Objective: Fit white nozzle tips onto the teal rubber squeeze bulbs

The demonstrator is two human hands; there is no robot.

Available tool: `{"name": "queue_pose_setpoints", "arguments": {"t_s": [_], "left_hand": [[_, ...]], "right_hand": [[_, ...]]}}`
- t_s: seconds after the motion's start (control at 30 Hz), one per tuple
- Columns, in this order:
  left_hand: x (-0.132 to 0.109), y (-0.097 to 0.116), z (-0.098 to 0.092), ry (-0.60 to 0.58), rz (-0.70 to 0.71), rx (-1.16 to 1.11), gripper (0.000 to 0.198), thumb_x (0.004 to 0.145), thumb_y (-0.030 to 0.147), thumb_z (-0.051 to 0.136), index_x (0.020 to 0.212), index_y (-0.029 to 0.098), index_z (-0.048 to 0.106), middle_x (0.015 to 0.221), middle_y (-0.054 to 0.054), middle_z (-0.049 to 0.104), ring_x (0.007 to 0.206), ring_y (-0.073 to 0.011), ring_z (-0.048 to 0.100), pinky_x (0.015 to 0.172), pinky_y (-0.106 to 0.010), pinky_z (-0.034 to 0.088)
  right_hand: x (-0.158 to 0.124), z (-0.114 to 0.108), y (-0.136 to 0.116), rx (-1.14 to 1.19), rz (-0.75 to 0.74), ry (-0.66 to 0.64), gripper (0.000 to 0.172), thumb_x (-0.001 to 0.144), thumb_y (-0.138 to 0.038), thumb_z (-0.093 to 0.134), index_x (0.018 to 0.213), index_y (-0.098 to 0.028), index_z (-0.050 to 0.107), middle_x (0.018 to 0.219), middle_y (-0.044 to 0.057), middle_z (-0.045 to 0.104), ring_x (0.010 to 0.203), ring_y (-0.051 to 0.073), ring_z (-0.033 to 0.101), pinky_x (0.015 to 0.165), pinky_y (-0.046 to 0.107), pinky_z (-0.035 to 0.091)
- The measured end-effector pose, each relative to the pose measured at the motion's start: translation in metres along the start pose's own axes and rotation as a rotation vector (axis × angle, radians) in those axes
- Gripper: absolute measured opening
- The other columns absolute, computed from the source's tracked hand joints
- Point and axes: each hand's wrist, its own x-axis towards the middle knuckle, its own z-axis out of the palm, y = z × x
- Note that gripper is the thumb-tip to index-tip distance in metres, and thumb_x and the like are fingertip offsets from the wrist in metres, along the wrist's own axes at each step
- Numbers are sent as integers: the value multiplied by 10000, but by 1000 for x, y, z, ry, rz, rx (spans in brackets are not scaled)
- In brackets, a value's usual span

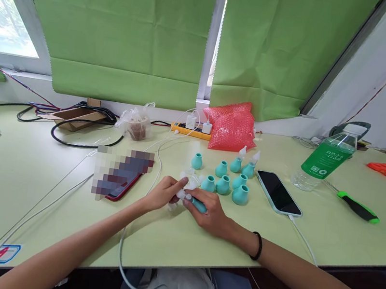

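Observation:
My left hand [163, 193] pinches a small translucent white tip [181, 194] between thumb and fingers. Right beside it, my right hand [213, 214] is closed around a teal rubber bulb [199, 205], its narrow end toward the tip. The fingers partly cover where the two pieces meet, so I cannot tell whether they are joined. Several more teal bulbs [240, 195] stand just beyond my right hand. Two at the back carry pointed translucent tips [242, 152]. Loose clear plastic pieces [193, 178] lie behind my hands.
A red-edged phone [123, 189] lies left, partly pixelated; another phone [279, 193] with a cable lies right. Beyond are a water bottle [328, 158], a screwdriver [358, 207], pink bubble wrap [234, 129] and an orange power strip [196, 133]. A white cable [120, 250] crosses the table edge.

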Motion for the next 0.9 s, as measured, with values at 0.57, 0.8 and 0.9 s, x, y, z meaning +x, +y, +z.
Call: {"name": "queue_pose_setpoints", "arguments": {"t_s": [0.57,0.8,0.9], "left_hand": [[8,-23,-7,319,172,768,268,817,360,336,904,202,534,821,-30,514,654,-137,525,571,-254,372],[13,-21,-13,350,83,317,212,760,176,350,817,149,552,827,-44,548,702,-135,516,645,-264,416],[15,-25,-13,324,8,154,201,734,164,353,800,141,542,788,-40,551,655,-130,510,597,-257,428]], "right_hand": [[-9,-3,-29,-221,-529,-362,259,753,-301,469,981,-189,521,803,52,582,658,128,541,563,259,420],[-7,5,-22,-397,-313,-396,261,770,-246,458,1011,-161,507,801,66,591,676,152,538,569,270,405],[-4,4,-12,-434,-217,-383,253,776,-251,460,999,-151,526,768,70,603,676,165,546,564,276,396]]}}
